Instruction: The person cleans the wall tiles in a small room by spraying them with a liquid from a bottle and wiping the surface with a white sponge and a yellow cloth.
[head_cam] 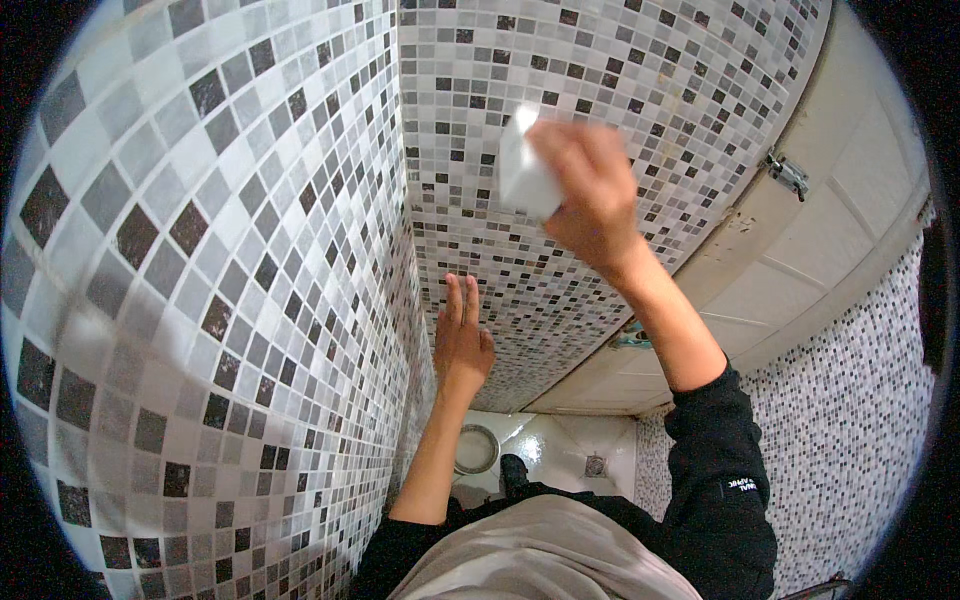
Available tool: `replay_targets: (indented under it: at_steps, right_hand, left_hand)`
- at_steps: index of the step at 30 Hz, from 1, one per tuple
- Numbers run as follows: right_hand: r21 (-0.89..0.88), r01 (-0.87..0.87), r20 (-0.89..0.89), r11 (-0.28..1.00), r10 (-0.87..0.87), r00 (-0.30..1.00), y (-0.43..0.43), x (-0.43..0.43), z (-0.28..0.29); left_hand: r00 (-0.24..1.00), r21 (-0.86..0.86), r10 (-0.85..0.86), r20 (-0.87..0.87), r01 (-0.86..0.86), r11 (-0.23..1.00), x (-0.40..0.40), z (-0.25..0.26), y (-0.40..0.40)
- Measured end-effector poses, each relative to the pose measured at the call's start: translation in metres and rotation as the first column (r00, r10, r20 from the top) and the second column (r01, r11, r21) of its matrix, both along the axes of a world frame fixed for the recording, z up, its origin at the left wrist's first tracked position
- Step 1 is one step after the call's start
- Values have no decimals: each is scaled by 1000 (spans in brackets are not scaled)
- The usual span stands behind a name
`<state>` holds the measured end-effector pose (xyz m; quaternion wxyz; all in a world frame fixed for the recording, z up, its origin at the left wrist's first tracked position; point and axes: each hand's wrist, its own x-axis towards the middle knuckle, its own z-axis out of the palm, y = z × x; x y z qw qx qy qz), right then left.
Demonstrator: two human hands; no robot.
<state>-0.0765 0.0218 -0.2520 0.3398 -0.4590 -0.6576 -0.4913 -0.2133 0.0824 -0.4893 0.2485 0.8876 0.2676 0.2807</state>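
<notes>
My right hand (592, 180) grips a white block (527, 176), likely a sponge, against or close to the mosaic-tiled wall (480, 60) in front of me. Motion blurs both the hand and the block, so contact with the tiles cannot be made out. Lower and to the left, my left hand (461, 337) holds nothing. Two of its fingers are stretched upward, apart, near the same wall, close to the corner. Small squares in white, grey and black cover the wall.
Another mosaic-tiled wall (225, 300) rises close on my left. To the right stands a pale door (817, 247) with a metal latch (787, 176). Below, a round basin (476, 450) rests on the wet floor (559, 442), left of my dark shoe (514, 471). A drain grate (595, 465) lies farther right.
</notes>
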Motion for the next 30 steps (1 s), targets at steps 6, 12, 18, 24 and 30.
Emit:
replay_targets:
  at_steps: [6,12,18,24,30]
  right_hand:
    - [-19,33,-37,999,-33,999,-3,-6,-3]
    - [29,34,-8,999,-33,999,0,-4,11]
    - [-38,43,-9,998,-43,999,-4,1,13]
    - [126,47,62,991,-55,997,24,-2,52]
    - [-160,-84,221,983,119,968,45,-9,34]
  left_hand:
    - [1000,0,-18,21,18,1000,-1,2,1]
    - [1000,-24,-24,13,24,999,1,4,0]
    - [998,67,-7,55,3,998,-2,0,4]
    - [998,54,-27,51,24,998,1,0,0]
    - [1000,100,-2,12,1,995,-1,-5,4]
